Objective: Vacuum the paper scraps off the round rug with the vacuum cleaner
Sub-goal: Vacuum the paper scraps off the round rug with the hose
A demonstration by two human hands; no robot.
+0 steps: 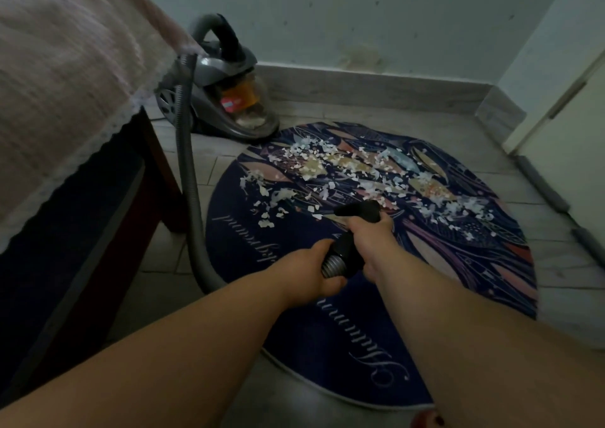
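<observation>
The right hand point(368, 236) is closed around the black handle point(345, 249) in the middle of the frame, with the fingers wrapped on it. The left hand point(312, 265) just behind it is curled around the ribbed end of the hose point(330, 265), so both hands have a firm hold and neither is free. The short black nozzle point(358, 211) sticks out above the right hand, over the round rug point(294, 323); I cannot tell if it touches the pile. The paper scraps point(347, 169) lie in a wide band across the upper half of the rug, the nearest ones just beside the nozzle. In my judgement, the narrow mouth may grab the thin rug and lift it, or may push light scraps onto the tiles. The hose goes from the hands down to the left, then up beside the dark furniture leg point(163, 178) to the vacuum cleaner point(222, 100) in the upper left. A far reach to the right could pull it tight, catch it on the leg or the lace cloth point(65, 83), and drag or tip the machine.
</observation>
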